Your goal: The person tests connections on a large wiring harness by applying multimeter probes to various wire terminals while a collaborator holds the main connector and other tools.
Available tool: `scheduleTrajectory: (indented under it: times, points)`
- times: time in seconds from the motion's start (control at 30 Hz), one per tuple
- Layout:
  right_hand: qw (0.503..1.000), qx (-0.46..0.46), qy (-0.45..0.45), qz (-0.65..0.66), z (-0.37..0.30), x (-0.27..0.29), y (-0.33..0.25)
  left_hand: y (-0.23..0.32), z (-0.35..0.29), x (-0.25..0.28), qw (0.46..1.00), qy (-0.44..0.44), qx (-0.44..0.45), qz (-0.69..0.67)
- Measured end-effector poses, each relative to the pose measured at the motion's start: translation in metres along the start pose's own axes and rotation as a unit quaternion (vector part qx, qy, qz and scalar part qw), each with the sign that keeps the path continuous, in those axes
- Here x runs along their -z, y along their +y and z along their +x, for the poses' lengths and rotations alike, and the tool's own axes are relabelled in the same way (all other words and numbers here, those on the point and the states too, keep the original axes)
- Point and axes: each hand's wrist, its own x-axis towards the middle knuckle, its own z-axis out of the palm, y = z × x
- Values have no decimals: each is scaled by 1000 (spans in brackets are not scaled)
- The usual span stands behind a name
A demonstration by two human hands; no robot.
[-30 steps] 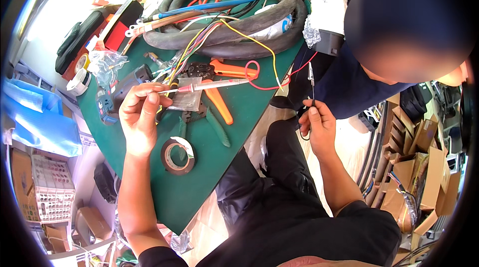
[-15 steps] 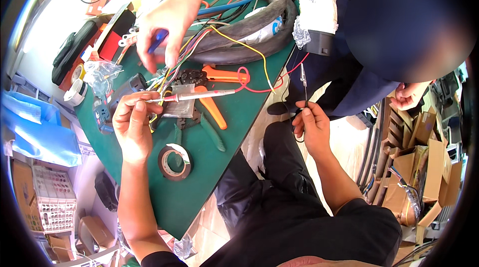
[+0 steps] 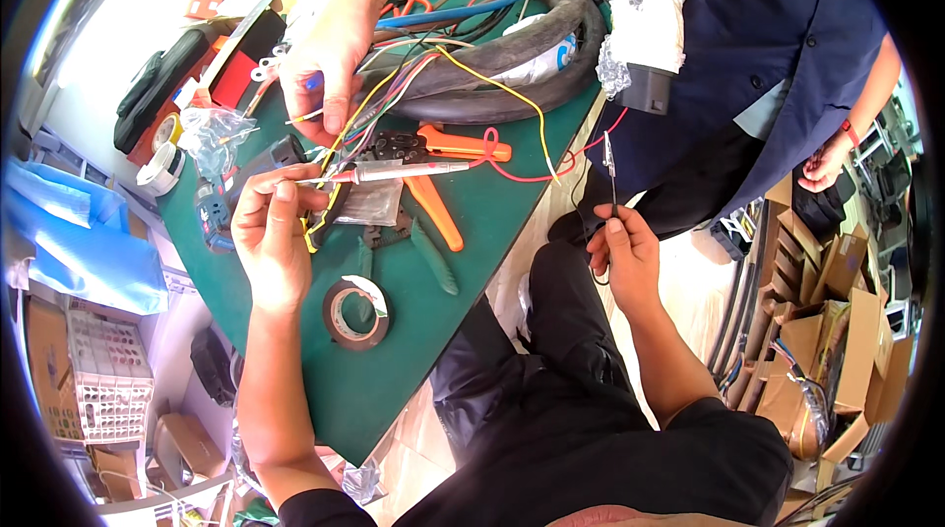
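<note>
My left hand [image 3: 274, 237] is closed on a slim test probe [image 3: 409, 172], whose red tip end lies at my fingertips among thin wires. A red lead [image 3: 536, 176] runs from the probe's other end over the table edge to the right. Off that edge, my right hand [image 3: 630, 247] pinches the dark grip of an alligator clip [image 3: 609, 158], its metal end pointing up; a dark lead hangs by it. Beyond my left hand, a co-worker's hand [image 3: 330, 69] holds thin coloured wires [image 3: 394, 99] and a small blue item, mostly hidden by the fingers.
On the green table [image 3: 325, 399] lie orange-handled pliers [image 3: 438, 212], green-handled pliers [image 3: 433, 256], a tape roll [image 3: 335, 315] and a cordless tool [image 3: 212, 217]. Thick black cable [image 3: 581, 45] coils at the back. The co-worker [image 3: 748, 64] stands at right, near cardboard boxes [image 3: 851, 350].
The co-worker has straightened, so the head is out of view, and that hand has closed in on the wires. My hands keep their holds; the view has shifted slightly.
</note>
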Motion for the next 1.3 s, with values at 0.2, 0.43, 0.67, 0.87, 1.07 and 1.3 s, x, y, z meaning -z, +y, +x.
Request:
scheduleTrajectory:
  times: [0.2,0.43,0.67,0.87,1.07,1.3]
  points:
    - [1000,-8,1,4,0,-1,-2,0,1,-2,1000,3,-9,-4]
    - [1000,-9,-16,2,1,1,-1,4,-2,-4,999,-28,-8,36]
    - [1000,-8,-22,-3,0,0,-3,5,-4,-6,999,-37,-15,36]
    - [1000,-6,-23,-9,-1,-1,-2,4,-4,-6,1000,-6,1,22]
    - [1000,-2,-9,-20,-4,-4,-3,1,0,-4,998,29,-12,-52]
    - [1000,0,-17,-16,-3,-2,1,2,0,-2,997,32,-8,-71]
